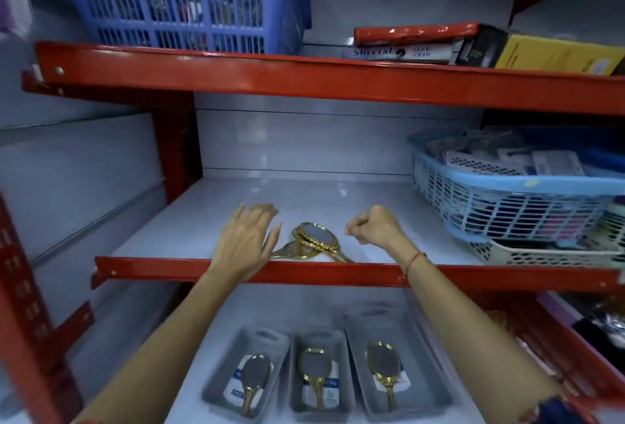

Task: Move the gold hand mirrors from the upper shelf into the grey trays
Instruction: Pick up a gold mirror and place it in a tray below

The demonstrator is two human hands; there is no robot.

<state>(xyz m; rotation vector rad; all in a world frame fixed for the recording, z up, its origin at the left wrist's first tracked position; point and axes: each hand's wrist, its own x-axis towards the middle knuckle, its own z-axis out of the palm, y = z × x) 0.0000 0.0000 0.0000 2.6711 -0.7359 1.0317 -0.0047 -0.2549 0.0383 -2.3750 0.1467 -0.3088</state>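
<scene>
A small stack of gold hand mirrors (316,237) lies on the white upper shelf (203,224), near its red front rail. My left hand (245,241) hovers just left of the stack, fingers spread, holding nothing. My right hand (375,225) is to the right of the stack with its fingers curled in a fist, and nothing shows in it. Below, three grey trays stand side by side on the lower shelf: the left tray (216,376), the middle tray (341,393) and the right tray (429,379). Each holds one gold mirror.
A light blue basket (507,200) full of packets stands on the right of the upper shelf, over a white basket (541,254). Above, a dark blue basket (189,1) and boxes (473,45) sit on the top shelf. Red rails (304,271) front each shelf.
</scene>
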